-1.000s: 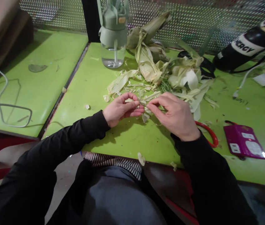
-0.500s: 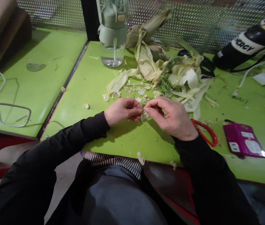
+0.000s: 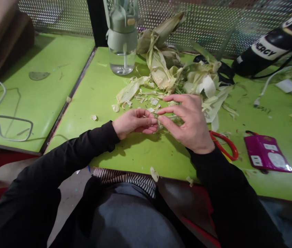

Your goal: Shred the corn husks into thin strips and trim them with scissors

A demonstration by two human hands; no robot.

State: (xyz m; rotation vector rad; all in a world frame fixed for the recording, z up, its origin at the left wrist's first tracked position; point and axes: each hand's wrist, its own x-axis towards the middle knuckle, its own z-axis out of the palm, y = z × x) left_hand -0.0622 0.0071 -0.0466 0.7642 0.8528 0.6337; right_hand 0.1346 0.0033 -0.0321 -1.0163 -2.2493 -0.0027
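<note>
My left hand point(image 3: 138, 122) is closed in a pinch above the green table point(image 3: 125, 155), on something small and thin that I cannot make out. Close beside its fingertips, my right hand point(image 3: 188, 122) has its fingers spread, with the thumb and forefinger slightly apart. Behind both hands lies a heap of pale dried corn husks point(image 3: 161, 70). Small torn husk scraps point(image 3: 153, 101) are scattered in front of that heap. Part of the scraps and some green stringy bits are hidden by my right hand.
A clear drinking bottle point(image 3: 122, 51) with a green top stands at the back. Red-handled scissors point(image 3: 225, 144) and a purple power socket block point(image 3: 267, 152) lie right. A black bottle point(image 3: 267, 50) leans at the mesh screen. A white cable point(image 3: 0, 117) loops at left.
My right hand has gone from a pinch against the left fingertips to spread fingers, lifting slightly. My left hand keeps its pinch in nearly the same place.
</note>
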